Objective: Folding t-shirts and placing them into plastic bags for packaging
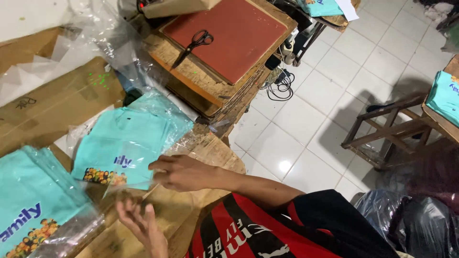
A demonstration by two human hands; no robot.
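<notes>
Nearest the camera, a red-and-black striped jersey (248, 229) is seen, worn by the person at work. Just left of it, the left hand (141, 224) is held with its palm up and fingers spread loosely, closed on nothing, above brown cardboard (177, 210). Slightly farther off, the right hand (179, 172) is laid on the edge of a clear plastic bag (158, 129), whose film appears to be pinched between thumb and fingers, though the grip itself cannot be told for certain. Inside that bag a folded turquoise shirt (124, 143) with a colourful print is seen, resting on the cardboard-covered table. A second stack of bagged turquoise shirts (33, 200) is placed at the lower left, well apart from both hands. Black scissors (193, 45) are left on a red board (229, 33) farther back.
</notes>
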